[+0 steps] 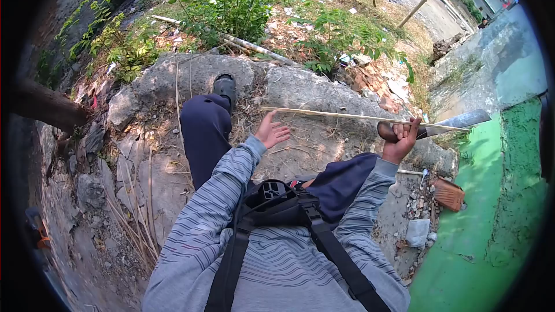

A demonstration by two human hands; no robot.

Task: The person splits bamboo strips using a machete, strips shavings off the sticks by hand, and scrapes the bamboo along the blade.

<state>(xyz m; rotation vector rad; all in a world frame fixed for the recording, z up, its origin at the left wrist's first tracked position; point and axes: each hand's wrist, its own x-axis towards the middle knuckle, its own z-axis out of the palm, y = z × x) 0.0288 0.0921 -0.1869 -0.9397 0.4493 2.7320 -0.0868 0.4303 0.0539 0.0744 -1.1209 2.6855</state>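
My right hand (399,141) is closed around the dark handle of a machete (459,121), whose broad blade points right toward the green wall. A long thin pale strip (329,114), possibly split bamboo, passes across the same hand, seemingly pinned by its fingers, and runs left over my lap. Near the strip's left end is my left hand (273,132), open, palm up and fingers apart. Whether the left thumb touches the strip I cannot tell.
A green wall (477,196) stands close on my right, with a brick-coloured block (448,194) at its foot. Several thin strips (139,219) lie on the cracked ground to my left. Ahead are a rough concrete ledge (312,89), leafy plants (231,8) and a pole (260,50).
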